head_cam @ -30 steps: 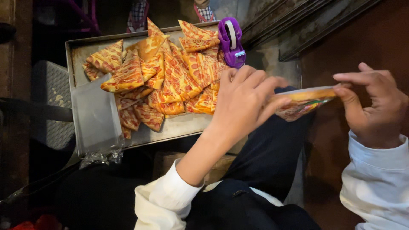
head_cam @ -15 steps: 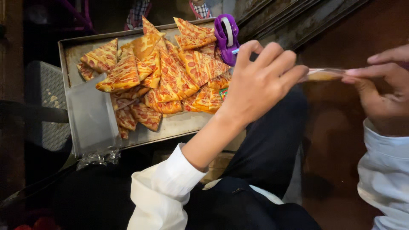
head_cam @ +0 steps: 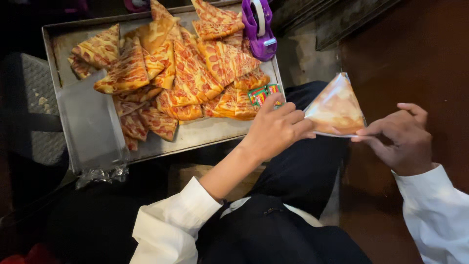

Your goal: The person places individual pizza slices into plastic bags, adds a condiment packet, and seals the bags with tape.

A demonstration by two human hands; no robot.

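While both hands meet over the lap, a single wrapped pizza slice (head_cam: 336, 108) is held between them, clear of the metal tray (head_cam: 88, 124) and just off its lower right corner. Slice sits in a clear triangular plastic sleeve, tip pointing up and away from the body, broad crust edge toward the person.

Left hand (head_cam: 277, 128): grip closed on the slice's left corner, fingers curled over the top of the wrap, thumb hidden under it. Wrist passes over the tray's near right corner. White sleeve pushed back along the forearm.

Right hand (head_cam: 403, 139): grip narrow, thumb and forefinger pinching the wrap at the slice's lower right corner; remaining fingers loosely spread behind. White cuff at the wrist.

Metal tray: rectangular, worn, set ahead and to the left of the held slice. Piled on it, a heap of pizza slices (head_cam: 181, 73), overlapping at many angles, filling mostly its far and right parts. Bare metal shows along its left and near edge. Whether those slices are wrapped, cannot tell for all; several show a glossy film.

Purple tape dispenser (head_cam: 260, 27): at the tray's far right corner, resting on the slices, roll upright.

Small green and red packets (head_cam: 264, 94): on the tray's right edge, just beside the left hand's knuckles, between the heap and the held slice.

Crumpled clear plastic (head_cam: 100, 173): hanging off the tray's near left corner.

Dark trousers below the held slice; brown floor to its right.
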